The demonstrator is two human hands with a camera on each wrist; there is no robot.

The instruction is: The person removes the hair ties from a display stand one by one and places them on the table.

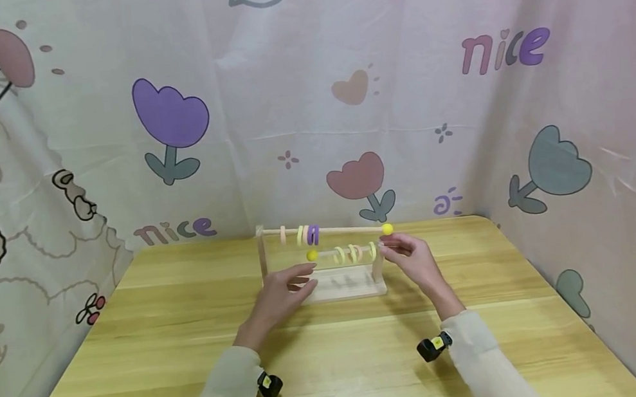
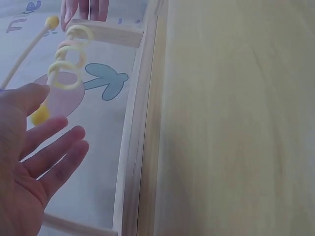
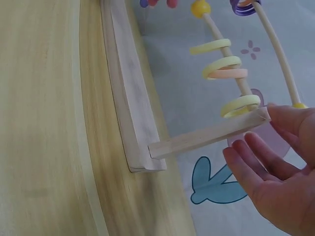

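Observation:
A wooden ring rack has a flat base (image 1: 341,284), a left post (image 1: 262,256) and a right post (image 3: 206,135). From the right post a short rod carries several pale yellow rings (image 3: 221,66) and a peach ring (image 3: 229,73), ending in a yellow ball (image 1: 312,255). Another rod (image 1: 347,229) reaches from the left post with purple rings (image 1: 313,234) and pale ones, tipped by another yellow ball (image 1: 388,229). My left hand (image 2: 42,147) is beside the short rod's ball, fingers spread and holding nothing. My right hand (image 3: 280,152) grips the right post's top between thumb and fingers.
The rack stands on a wood-grain table (image 1: 335,365) near its back edge. A printed curtain (image 1: 261,101) hangs behind and along both sides. Black wrist cameras (image 1: 270,385) sit at both of my sleeves.

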